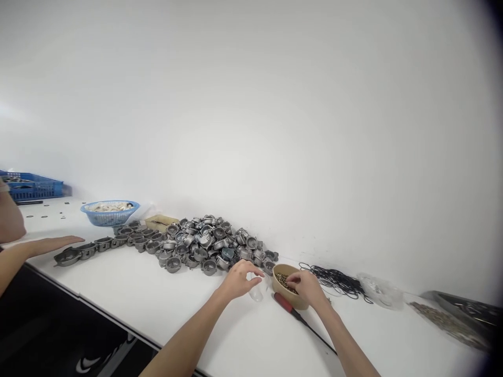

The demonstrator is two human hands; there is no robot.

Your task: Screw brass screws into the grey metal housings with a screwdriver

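Note:
My left hand (237, 279) is over the white table, thumb and fingers apart, with nothing visible between them. Just under its fingertips lies a clear plastic piece (256, 294). My right hand (307, 286) reaches into a tan bowl (295, 302), its fingertips pinched together among small brass-coloured parts (283, 279). Whatever those fingertips hold is too small to make out. A screwdriver with a red and black handle (286, 303) lies in front of the bowl. To the left of the bowl rises a heap of round grey metal housings (212, 241).
A row of grey housings (104, 243) runs left towards another person's hand (55, 244). Farther back are a blue basket (110, 217), a tan tray (162, 222) and a blue crate (41, 187). Black cords (338, 280), a clear bag (381, 290) and a dark tray (467, 309) lie right.

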